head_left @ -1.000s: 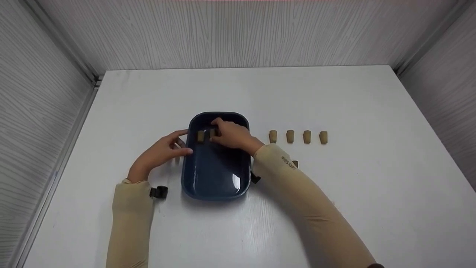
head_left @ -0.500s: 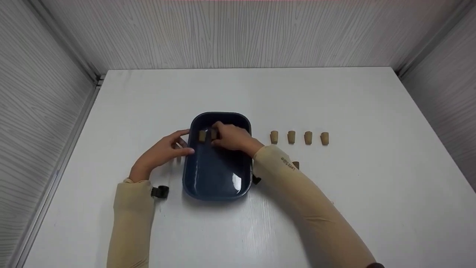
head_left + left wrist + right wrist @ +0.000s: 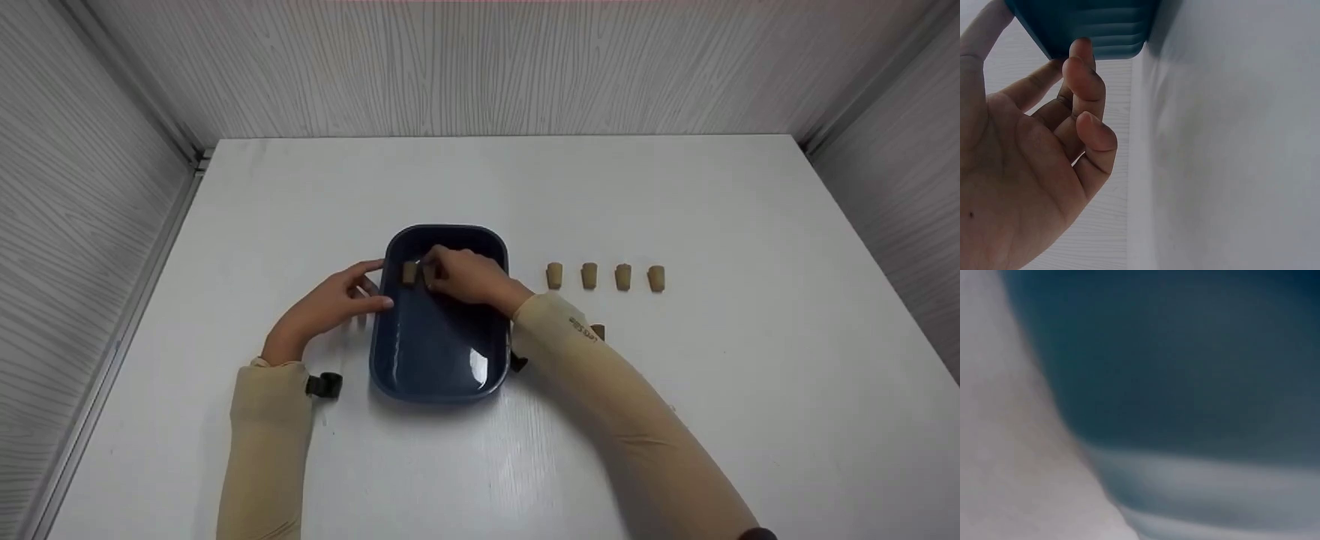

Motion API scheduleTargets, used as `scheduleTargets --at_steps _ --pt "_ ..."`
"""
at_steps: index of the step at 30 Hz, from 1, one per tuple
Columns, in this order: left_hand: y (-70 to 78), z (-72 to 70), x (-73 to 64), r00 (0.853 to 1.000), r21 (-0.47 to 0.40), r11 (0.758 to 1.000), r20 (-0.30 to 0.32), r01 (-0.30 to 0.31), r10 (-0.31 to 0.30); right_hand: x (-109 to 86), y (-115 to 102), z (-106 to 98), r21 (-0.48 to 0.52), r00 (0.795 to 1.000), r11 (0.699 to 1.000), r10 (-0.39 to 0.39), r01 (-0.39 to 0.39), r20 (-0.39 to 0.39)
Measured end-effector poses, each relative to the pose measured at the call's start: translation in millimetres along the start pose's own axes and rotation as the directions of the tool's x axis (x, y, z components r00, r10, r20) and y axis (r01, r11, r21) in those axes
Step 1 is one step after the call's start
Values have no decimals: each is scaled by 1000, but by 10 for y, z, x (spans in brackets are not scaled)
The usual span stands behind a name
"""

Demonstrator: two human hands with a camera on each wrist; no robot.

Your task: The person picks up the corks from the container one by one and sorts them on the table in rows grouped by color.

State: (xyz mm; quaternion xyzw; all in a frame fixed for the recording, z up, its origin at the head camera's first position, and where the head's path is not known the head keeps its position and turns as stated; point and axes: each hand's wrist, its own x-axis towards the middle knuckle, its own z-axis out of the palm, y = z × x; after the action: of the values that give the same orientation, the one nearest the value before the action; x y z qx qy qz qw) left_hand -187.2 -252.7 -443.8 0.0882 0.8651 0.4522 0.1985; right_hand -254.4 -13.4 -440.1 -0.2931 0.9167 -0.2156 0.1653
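Note:
A deep blue rectangular tray (image 3: pixel 439 352) sits on the white table. Inside it, toward the far left corner, is a tapered cork stopper (image 3: pixel 409 274). My right hand (image 3: pixel 472 275) reaches into the tray from the right, pinching a second cork (image 3: pixel 429 276) between thumb and fingers just right of the first. At the tray's left side, my left hand (image 3: pixel 328 301) rests its spread thumb and forefinger against the edge. In the left wrist view its other fingers (image 3: pixel 1089 79) are loosely bent and hold nothing. The right wrist view is blurred, with the tray wall (image 3: pixel 1185 371) filling most of it.
Right of the tray, several corks (image 3: pixel 589 276) lie in a row. One more cork (image 3: pixel 598 331) is partly hidden behind the right sleeve (image 3: pixel 600 375). Pale wood-grain panels (image 3: pixel 480 67) enclose the table at the back and sides.
The right hand's fingers have closed in around the cork in the tray, and that cork has tilted slightly. The left hand keeps its place at the tray's edge.

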Motion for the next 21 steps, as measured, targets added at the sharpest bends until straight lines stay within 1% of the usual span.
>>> scheduleTargets --at_steps 6,11,17,21 --pt "-9 6 4 1000 4 1000 6 20 -20 -16 -13 3 60 999 998 -22 24 -31" --pt "-23 -11 10 1000 19 1000 4 18 -18 -4 -20 -29 150 996 987 -51 61 -70" --pt "-25 -21 8 1000 19 1000 2 20 -20 -22 -10 -97 257 985 960 -76 114 -155" --pt "-33 -12 7 1000 17 1000 0 23 -23 -67 -20 -169 335 975 928 -100 165 -201"
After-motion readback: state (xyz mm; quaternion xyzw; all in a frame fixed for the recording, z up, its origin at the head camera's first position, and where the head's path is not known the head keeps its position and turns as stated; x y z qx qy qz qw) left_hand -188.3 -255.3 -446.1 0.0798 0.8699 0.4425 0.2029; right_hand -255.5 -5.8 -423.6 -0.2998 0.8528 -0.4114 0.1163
